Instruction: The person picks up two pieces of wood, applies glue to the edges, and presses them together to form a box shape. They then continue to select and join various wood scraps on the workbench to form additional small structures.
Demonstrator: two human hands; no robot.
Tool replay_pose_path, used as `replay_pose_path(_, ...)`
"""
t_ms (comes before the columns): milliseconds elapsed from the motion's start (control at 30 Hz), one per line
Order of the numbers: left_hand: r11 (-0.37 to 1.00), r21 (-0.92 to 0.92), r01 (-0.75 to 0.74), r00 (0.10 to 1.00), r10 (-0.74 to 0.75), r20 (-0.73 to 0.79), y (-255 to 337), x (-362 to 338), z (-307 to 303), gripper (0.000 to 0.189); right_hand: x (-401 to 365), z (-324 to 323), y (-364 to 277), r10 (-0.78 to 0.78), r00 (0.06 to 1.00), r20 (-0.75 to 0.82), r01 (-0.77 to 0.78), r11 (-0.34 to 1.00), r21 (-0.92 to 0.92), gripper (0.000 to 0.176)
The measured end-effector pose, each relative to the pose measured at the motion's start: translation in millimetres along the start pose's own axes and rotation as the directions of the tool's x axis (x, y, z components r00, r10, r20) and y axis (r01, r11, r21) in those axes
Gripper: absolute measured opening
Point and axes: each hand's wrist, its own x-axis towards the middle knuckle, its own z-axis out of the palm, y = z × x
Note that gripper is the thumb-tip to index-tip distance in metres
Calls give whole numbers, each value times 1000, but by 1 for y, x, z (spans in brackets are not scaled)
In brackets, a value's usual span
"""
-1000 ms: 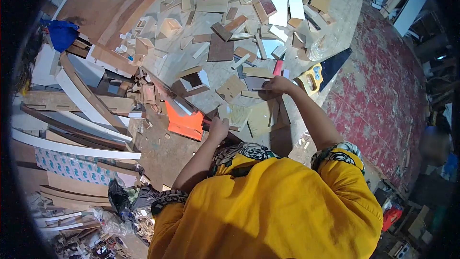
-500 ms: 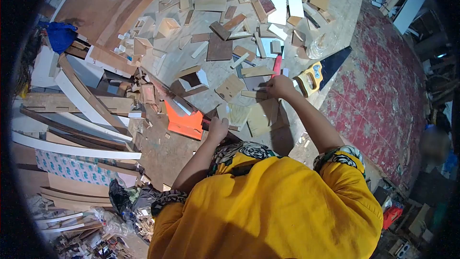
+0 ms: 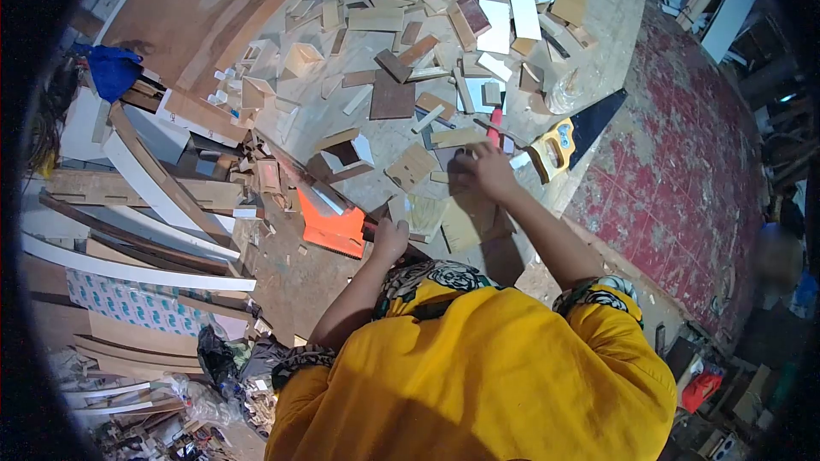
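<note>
My left hand is closed at the dark handle end of an orange tool with a toothed lower edge. The handle is mostly hidden behind my fingers. My right hand is over the workbench, fingers apart, close above small wood offcuts. Just beyond it lies a red-handled tool, its far end partly among scraps. To its right rests a handsaw with a yellow handle and dark blade. A pale square wood panel and a piece with small holes lie between my hands.
Wood and board offcuts cover the bench further off. An open wooden box stands left of centre. Curved strips and boards are stacked at the left. A dusty red surface spreads out on the right.
My right hand has drawn slightly back and left from the red-handled tool, and its fingers have spread. My left hand stays by the orange tool. The view has shifted slightly.
</note>
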Motion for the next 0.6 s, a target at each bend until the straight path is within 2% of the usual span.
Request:
replay_pose_path(67,1000,12,18,999,-17,-40,13,-6,-6,41,-1,-1,-9,-19,999,40,23,994,-103,28)
replay_pose_path(100,1000,10,10,999,-10,-35,17,-8,-8,40,3,-7,-11,78,994,79,-77,997,-15,24)
replay_pose_path(133,1000,8,3,1000,-2,-30,18,-9,-10,40,10,-9,-10,73,995,72,-72,997,-16,24)
replay_pose_path(200,998,-58,-26,999,25,-30,4,-2,-3,39,23,-11,-8,160,987,15,-160,986,-40,22)
replay_pose_path(233,998,-59,-24,999,23,-26,7,-4,-5,39,27,-10,-6,160,987,9,-159,986,-41,22)
replay_pose_path(300,998,-66,-22,1000,21,-19,11,-6,-6,37,36,-8,-2,134,983,-129,-138,990,-22,18)
replay_pose_path(333,997,-68,-24,999,23,-24,12,-7,-6,37,41,-7,1,129,983,-132,-133,991,-24,18)
replay_pose_path(400,997,-25,-67,995,65,-80,14,-9,-5,37,50,-6,7,192,980,-42,-195,978,-78,23)
replay_pose_path(533,997,21,-72,995,73,-70,15,-10,-3,34,81,-1,24,207,978,-34,-208,978,-13,21)
replay_pose_path(567,999,53,13,990,-20,140,4,-1,-1,33,91,-1,28,225,973,-56,-226,974,3,21)
replay_pose_path(600,999,53,12,990,-19,136,7,-2,-4,33,101,-1,32,244,967,-77,-244,970,19,20)
